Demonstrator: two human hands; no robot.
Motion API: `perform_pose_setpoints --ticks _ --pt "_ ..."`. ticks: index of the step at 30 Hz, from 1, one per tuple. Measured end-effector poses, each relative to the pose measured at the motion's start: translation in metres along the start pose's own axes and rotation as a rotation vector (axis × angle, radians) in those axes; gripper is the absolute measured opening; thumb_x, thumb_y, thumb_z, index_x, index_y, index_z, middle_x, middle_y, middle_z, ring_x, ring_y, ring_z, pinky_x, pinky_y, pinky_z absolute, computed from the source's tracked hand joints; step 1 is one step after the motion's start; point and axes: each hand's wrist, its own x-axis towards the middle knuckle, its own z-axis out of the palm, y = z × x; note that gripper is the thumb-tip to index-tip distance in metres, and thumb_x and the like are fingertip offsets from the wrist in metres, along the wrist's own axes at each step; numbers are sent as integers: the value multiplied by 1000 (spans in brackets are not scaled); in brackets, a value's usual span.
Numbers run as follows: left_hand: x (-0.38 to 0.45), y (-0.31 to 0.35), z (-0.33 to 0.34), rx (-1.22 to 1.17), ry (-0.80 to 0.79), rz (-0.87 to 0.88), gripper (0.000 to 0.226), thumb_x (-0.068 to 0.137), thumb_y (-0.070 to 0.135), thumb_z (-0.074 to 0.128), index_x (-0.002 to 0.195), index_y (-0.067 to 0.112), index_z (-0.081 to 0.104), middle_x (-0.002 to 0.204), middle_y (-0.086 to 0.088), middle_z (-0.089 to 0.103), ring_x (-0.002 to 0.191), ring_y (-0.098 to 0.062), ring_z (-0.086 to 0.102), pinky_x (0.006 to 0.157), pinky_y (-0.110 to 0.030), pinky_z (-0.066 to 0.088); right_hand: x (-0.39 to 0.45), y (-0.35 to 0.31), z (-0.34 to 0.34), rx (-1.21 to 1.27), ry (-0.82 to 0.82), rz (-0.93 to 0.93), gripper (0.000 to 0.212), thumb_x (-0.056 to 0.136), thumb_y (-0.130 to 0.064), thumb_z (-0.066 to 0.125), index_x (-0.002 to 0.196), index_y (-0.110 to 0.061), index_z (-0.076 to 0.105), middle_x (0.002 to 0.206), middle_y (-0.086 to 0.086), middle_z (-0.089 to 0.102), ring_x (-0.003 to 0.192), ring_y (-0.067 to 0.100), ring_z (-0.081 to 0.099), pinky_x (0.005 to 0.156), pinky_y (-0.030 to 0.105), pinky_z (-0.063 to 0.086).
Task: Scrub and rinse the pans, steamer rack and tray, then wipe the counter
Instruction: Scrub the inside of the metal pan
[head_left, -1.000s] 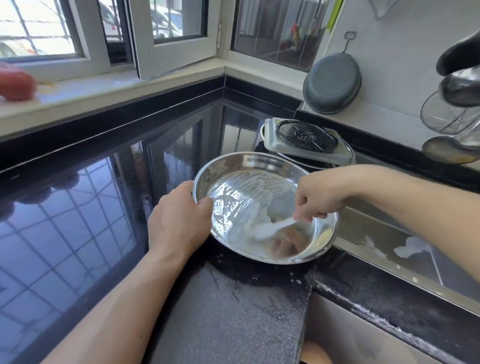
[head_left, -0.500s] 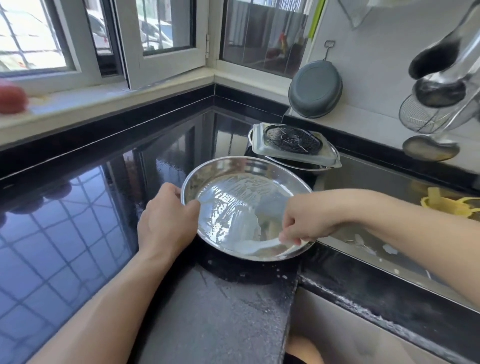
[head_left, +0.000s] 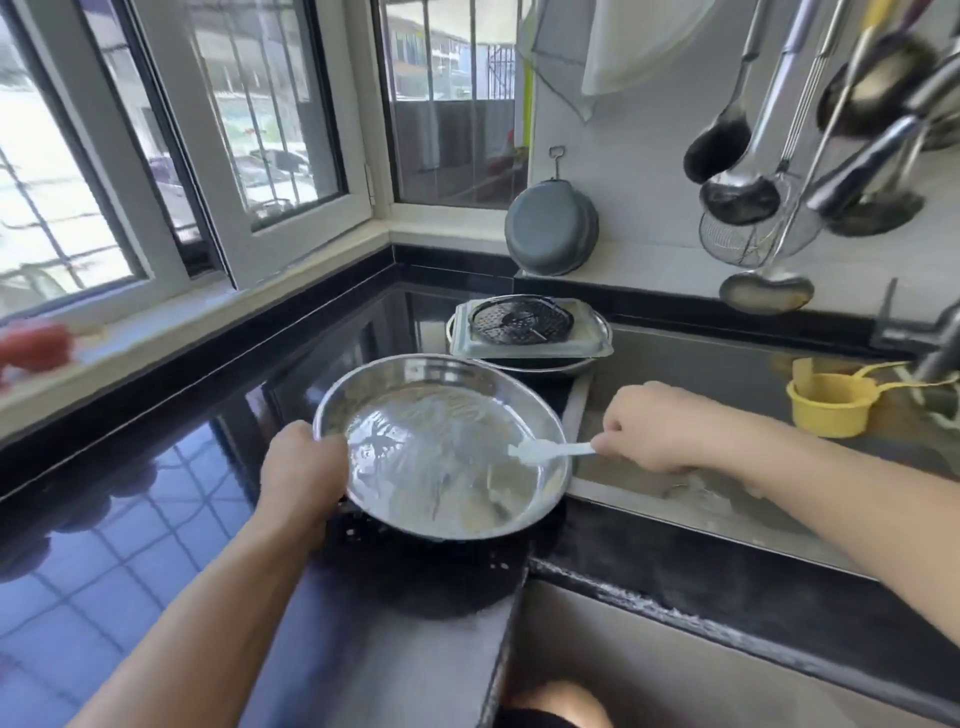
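Observation:
A round steel pan (head_left: 415, 400), wet and soapy inside, sits tilted on the black counter (head_left: 415, 613) at the sink's left edge. My left hand (head_left: 301, 470) grips its left rim. My right hand (head_left: 654, 426) holds a white brush (head_left: 545, 449) by the handle, its head over the pan's right inner wall. Behind the pan, a dark round steamer rack (head_left: 522, 322) lies on a grey rectangular tray (head_left: 530, 347), stacked on another steel pan (head_left: 550, 368).
The steel sink (head_left: 727, 395) opens to the right, with a yellow strainer cup (head_left: 831, 405) in it and a tap (head_left: 930, 338) above. A grey pan (head_left: 550, 234) leans on the tiled wall. Ladles and skimmers (head_left: 753, 192) hang at upper right. A red object (head_left: 34, 345) lies on the windowsill.
My right hand drew the brush from the pan's middle and lower part to its right edge. The view has tilted upward. My left hand keeps its grip on the rim.

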Motion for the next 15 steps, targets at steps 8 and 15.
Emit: perform_pose_setpoints --ticks 8,15 --pt "-19 83 62 -216 -71 -44 15 90 -5 45 82 6 50 80 -14 50 57 -24 48 42 -24 43 -30 97 -27 174 112 114 44 97 -40 58 62 -16 67 65 2 66 69 21 62 61 32 48" --pt "-82 111 191 -496 -53 8 20 80 -8 42 79 11 43 76 -6 40 69 -19 36 54 -30 29 -13 155 14 321 40 256 38 102 -37 55 76 -12 68 76 7 67 74 25 60 62 28 42"
